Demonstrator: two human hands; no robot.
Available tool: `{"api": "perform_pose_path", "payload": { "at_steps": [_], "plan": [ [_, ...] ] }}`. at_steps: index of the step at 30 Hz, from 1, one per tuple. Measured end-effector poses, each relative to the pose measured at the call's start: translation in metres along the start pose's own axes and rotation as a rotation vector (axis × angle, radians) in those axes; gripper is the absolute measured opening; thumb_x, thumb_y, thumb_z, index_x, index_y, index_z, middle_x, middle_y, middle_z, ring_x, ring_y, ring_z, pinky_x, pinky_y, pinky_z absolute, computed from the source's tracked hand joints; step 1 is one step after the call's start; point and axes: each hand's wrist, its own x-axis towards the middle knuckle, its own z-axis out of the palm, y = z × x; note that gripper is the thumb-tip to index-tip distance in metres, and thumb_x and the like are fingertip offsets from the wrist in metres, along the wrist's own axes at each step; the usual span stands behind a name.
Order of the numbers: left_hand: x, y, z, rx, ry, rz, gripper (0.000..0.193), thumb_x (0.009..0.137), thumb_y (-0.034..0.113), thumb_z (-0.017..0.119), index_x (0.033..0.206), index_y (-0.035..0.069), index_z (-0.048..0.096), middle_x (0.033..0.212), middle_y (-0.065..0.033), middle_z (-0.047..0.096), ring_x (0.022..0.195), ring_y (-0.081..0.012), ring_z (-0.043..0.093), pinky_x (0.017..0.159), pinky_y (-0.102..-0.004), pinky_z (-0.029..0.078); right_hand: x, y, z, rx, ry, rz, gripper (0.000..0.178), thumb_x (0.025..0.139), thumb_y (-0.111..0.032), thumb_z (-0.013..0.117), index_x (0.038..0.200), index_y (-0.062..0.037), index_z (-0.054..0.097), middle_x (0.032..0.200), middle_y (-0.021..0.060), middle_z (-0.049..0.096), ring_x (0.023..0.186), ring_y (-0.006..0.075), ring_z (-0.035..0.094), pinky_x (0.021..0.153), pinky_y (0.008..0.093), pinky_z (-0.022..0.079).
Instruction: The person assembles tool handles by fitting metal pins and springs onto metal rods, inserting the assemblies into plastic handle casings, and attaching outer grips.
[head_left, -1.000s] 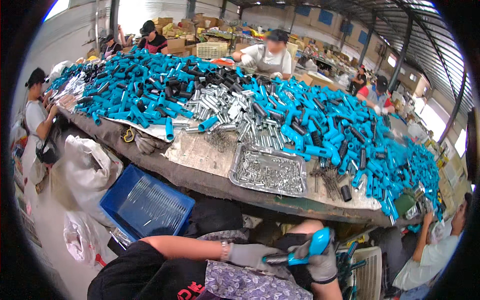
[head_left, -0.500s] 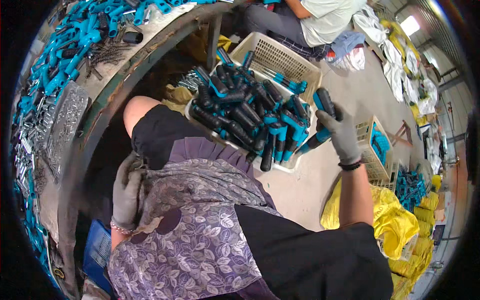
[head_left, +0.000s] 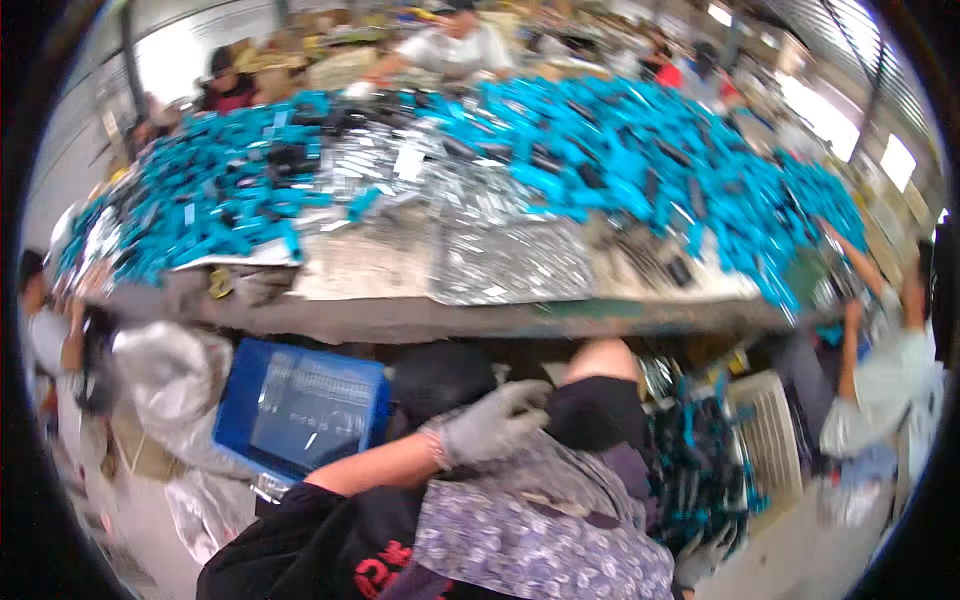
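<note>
My left hand (head_left: 492,424), in a grey glove, is raised above my lap with its fingers stretched and somewhat apart; nothing shows in it. Beneath it lies my patterned purple apron (head_left: 545,530). A blurred grey patch low on the right, beside the crate of parts, looks like my gloved right hand (head_left: 703,562); its fingers cannot be made out. The crate at my right is heaped with black-and-blue handle-like parts (head_left: 695,460). In front of me, the workbench (head_left: 365,262) carries piles of blue plastic parts (head_left: 590,150) and shiny metal pieces (head_left: 380,150).
A clear plastic bag of metal pieces (head_left: 510,260) lies at the bench's near edge. To my left stand a blue bin (head_left: 230,405) and a white sack (head_left: 175,375). A cream crate (head_left: 775,430) is at the right. A person (head_left: 885,370) sits there; others work across the bench.
My view has swung left and up to the bench. My left hand has lifted off the apron. My right hand, earlier raised with a black-and-blue handle, is now low and blurred.
</note>
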Motion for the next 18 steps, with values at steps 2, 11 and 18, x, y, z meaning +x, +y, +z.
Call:
{"api": "perform_pose_path", "payload": {
  "at_steps": [2,11,18],
  "plan": [
    [-0.011,-0.008,-0.008,0.101,0.045,0.03,0.053,0.096,0.024,0.061,0.138,-0.005,0.048,0.127,-0.0206,0.059,0.113,-0.0244,0.059,0.1,-0.0343,0.046,0.054,-0.11,-0.037,-0.085,-0.024,-0.098,0.051,0.091,-0.022,0.058,0.135,0.0009,0.05,0.141,0.0268,0.046,0.131,0.0426,0.043,0.112,0.0489,0.032],
    [-0.044,0.022,-0.1,0.113,-0.138,0.121,0.047,0.101,0.027,0.059,0.136,-0.004,0.052,0.128,-0.0154,0.062,0.12,-0.0221,0.057,0.104,-0.0353,0.044,0.14,-0.103,-0.034,0.303,-0.093,-0.382,0.044,0.092,-0.034,0.064,0.123,-0.0022,0.061,0.118,0.0278,0.06,0.112,0.0461,0.055,0.098,0.0501,0.044],
    [-0.03,0.067,-0.216,0.085,0.026,0.102,0.039,0.1,0.017,0.059,0.134,-0.001,0.055,0.123,-0.0121,0.063,0.115,-0.0192,0.059,0.102,-0.0348,0.045,0.192,-0.324,0.015,0.789,-0.185,-0.691,0.04,0.098,-0.022,0.061,0.133,-0.0047,0.056,0.134,0.0238,0.053,0.123,0.0402,0.052,0.095,0.046,0.047]
  ]
}}
